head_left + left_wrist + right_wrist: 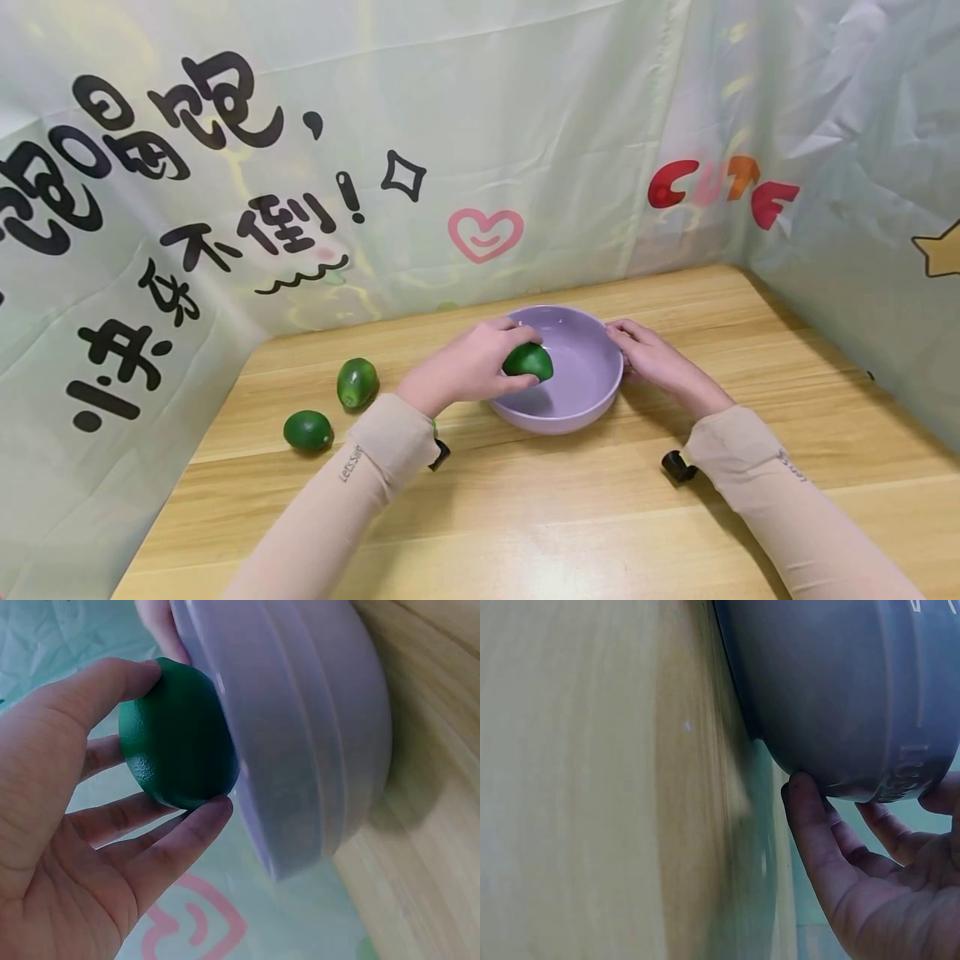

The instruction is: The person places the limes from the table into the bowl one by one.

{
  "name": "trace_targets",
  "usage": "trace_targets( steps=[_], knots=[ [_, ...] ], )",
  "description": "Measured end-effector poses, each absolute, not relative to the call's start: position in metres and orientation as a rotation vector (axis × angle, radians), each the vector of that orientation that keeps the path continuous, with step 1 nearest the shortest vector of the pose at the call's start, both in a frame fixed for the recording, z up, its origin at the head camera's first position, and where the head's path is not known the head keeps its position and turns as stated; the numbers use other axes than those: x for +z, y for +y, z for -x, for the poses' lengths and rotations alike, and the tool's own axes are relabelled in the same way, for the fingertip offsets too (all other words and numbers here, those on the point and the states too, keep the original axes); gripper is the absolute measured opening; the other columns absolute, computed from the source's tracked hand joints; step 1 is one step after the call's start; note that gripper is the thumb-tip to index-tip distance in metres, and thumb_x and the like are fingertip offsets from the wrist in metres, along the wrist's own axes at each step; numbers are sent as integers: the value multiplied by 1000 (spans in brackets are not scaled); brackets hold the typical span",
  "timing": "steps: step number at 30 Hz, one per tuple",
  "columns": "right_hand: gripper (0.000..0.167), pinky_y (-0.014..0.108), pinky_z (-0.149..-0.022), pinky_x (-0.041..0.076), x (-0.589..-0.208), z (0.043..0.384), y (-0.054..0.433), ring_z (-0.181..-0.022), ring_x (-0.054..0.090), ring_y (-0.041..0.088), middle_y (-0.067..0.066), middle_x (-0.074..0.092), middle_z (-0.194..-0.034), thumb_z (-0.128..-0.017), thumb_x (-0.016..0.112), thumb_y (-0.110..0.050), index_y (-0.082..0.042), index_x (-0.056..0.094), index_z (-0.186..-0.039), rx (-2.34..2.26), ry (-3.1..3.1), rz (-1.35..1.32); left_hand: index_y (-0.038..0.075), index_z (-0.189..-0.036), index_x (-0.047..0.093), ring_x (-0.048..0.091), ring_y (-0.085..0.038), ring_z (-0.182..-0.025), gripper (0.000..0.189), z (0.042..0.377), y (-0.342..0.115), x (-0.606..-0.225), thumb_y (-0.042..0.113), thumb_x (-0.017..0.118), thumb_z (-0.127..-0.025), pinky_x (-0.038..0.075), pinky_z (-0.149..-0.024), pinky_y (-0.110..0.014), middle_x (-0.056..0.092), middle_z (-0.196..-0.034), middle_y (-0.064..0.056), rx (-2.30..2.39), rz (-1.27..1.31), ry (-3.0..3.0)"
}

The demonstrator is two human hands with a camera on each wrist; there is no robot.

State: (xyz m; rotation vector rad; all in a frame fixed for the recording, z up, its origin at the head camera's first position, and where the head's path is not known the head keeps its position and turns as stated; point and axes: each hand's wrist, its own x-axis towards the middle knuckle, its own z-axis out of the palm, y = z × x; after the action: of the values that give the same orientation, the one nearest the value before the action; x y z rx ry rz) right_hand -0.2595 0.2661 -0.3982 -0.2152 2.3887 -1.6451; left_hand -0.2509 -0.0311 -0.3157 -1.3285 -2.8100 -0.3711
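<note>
My left hand (480,360) holds a dark green lime (529,362) between thumb and fingers, over the near-left side of a purple bowl (558,423). In the left wrist view, the lime (180,739) has a glossy, dimpled skin and sits right at the bowl's rim. My right hand (656,360) grips the bowl at its right side, thumb near the rim. Its fingertips (804,787) rest against the bowl's outer wall in the right wrist view. No other fruit shows inside the bowl.
Two more green limes lie on the wooden table (480,533) left of the bowl: one farther back (357,383), the other lime (308,431) nearer and more to the left. A printed cloth (555,167) hangs behind the table and along its sides.
</note>
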Motion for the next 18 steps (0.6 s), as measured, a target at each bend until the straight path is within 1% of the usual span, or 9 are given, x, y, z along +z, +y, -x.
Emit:
trace_targets(
  steps=[5,8,12,15,18],
  knots=[
    [60,38,-96,62,-399,260,267,-137,59,51,37,43,-155,-119,29,-38,7,36,-158,-1637,2392,211,15,-139,67,64,-20,-102,48,252,-21,-320,35,80,-98,58,-86,-30,66,-125,-11,-310,1343,-2829],
    [60,36,-94,60,-398,260,266,-136,59,48,35,44,-156,-118,29,-40,5,35,-159,-1631,2393,206,16,-140,66,63,-20,-104,48,252,-16,-321,37,79,-98,58,-87,-32,66,-127,-10,-270,1347,-2842],
    [60,36,-94,61,-397,260,266,-135,60,48,36,44,-156,-119,29,-39,6,35,-159,-1639,2385,214,18,-141,65,63,-19,-105,48,253,-12,-324,39,77,-100,58,-88,-35,66,-127,-9,-192,1348,-2867],
    [60,37,-95,61,-396,259,266,-135,60,49,37,43,-156,-119,29,-38,7,34,-159,-1638,2383,217,19,-141,64,64,-19,-105,47,254,-9,-325,38,77,-100,57,-88,-34,66,-128,-8,-157,1354,-2900],
    [61,41,-98,61,-397,260,267,-137,58,52,37,43,-156,-119,28,-38,7,34,-159,-1634,2383,216,20,-140,64,65,-19,-101,46,254,-7,-326,39,77,-100,57,-85,-31,66,-125,-8,-129,1357,-2930]
  ],
)
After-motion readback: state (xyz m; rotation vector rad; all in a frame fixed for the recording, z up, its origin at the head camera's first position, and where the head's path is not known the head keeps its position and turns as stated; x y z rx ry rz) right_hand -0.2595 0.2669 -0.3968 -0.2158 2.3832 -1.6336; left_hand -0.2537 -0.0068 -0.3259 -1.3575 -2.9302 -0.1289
